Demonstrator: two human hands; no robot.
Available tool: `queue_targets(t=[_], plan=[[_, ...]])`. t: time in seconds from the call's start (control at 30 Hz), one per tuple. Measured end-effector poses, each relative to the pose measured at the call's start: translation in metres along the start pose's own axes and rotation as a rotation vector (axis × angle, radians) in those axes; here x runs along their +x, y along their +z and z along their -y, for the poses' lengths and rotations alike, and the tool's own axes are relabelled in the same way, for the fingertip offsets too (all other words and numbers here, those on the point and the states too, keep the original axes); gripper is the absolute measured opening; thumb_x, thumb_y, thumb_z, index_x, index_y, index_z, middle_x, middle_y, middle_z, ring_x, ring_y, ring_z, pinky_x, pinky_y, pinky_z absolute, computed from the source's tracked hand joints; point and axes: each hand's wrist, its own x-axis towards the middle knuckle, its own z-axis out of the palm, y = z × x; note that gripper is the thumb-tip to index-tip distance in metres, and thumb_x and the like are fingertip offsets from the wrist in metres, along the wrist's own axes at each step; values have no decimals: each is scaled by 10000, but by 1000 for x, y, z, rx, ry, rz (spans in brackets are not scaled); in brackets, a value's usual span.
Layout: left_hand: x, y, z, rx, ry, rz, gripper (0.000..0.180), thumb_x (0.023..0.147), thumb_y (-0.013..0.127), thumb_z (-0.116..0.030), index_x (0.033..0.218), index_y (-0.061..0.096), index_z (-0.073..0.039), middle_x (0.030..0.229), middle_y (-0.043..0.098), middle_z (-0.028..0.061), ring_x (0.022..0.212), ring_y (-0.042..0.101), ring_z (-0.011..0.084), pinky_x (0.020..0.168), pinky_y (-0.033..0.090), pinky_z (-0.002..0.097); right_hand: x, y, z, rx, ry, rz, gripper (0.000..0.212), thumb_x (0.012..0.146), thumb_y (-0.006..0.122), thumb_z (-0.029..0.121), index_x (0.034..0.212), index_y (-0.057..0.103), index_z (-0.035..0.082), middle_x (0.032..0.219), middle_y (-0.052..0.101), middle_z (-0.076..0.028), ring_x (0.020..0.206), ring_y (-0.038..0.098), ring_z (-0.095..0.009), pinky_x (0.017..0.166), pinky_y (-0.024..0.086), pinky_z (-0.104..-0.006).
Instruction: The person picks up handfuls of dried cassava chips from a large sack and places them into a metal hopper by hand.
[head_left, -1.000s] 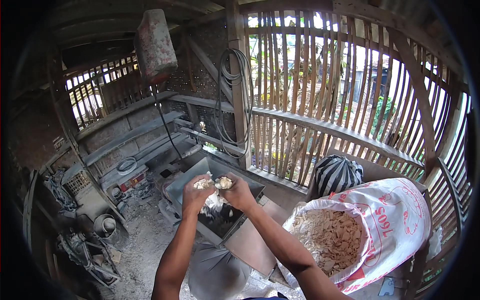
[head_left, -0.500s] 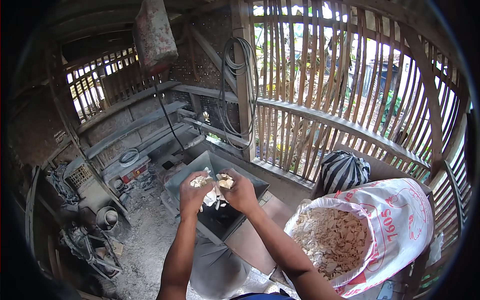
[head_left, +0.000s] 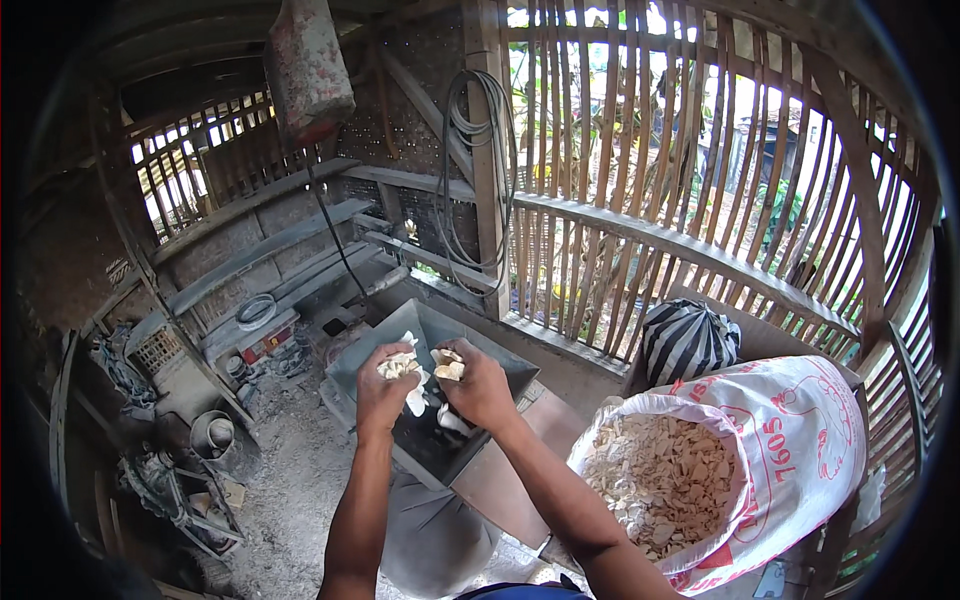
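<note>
Both my hands are held above a grey metal hopper (head_left: 440, 316) with sloping walls. Curled round a clump of whitish, flat dried chips (head_left: 401, 366) is my left hand (head_left: 376, 398). My right hand (head_left: 482, 390) closes on more pale chips (head_left: 449, 366), a little apart from the left. A few pieces hang below the fingers, and one pale chip (head_left: 452, 418) shows beneath the right hand, over the dark inside of the hopper. To my right stands an open white sack (head_left: 800, 455) with red print, filled with similar broken chips (head_left: 660, 480).
A black-and-white striped bundle (head_left: 690, 343) sits behind the sack. Beside the hopper is a flat brownish board (head_left: 515, 455). A rough block (head_left: 310, 80) hangs overhead, with a black cable below it. Coiled hose (head_left: 480, 180) hangs on a post. Metal pots (head_left: 222, 440) stand at left.
My hands have drawn slightly apart, and the clump between them has thinned. Some chips have dropped toward the hopper.
</note>
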Motion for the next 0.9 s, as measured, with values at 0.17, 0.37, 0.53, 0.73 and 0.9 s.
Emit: queue_targets(t=[0.17,0.37,0.53,0.73,0.9], plan=[[-4,6,-10,-42,-36,12,295,709,775,15,986,680,-17,892,680,42,781,633,107,705,509,253,1,1,-7,21,-36,-1,370,751,695,58,1116,633,65,1001,677,-212,958,645,-432,817,518,-489],[-4,4,-7,-1,-12,9,220,746,812,-52,923,686,-26,866,681,29,761,623,93,689,503,250,0,4,-9,12,-114,-24,367,730,683,20,1093,644,58,947,660,-213,932,639,-438,808,516,-491],[-3,1,-1,5,-4,8,190,785,800,-106,918,691,-25,864,683,35,749,629,99,690,504,242,0,4,-8,-18,-108,-27,315,734,660,2,1045,656,54,945,655,-208,914,640,-434,800,516,-488],[-4,0,0,-31,-73,51,185,761,730,-27,941,701,-3,876,693,58,739,646,120,689,530,255,0,4,-7,-7,-76,-28,302,742,629,-17,1034,665,51,954,655,-205,916,641,-429,813,518,-483],[-3,2,-1,-24,-56,26,207,733,737,10,938,707,8,896,701,74,756,656,119,693,533,256,0,5,-9,4,-92,-40,289,742,626,-16,1022,667,41,960,660,-201,930,642,-423,824,521,-477]])
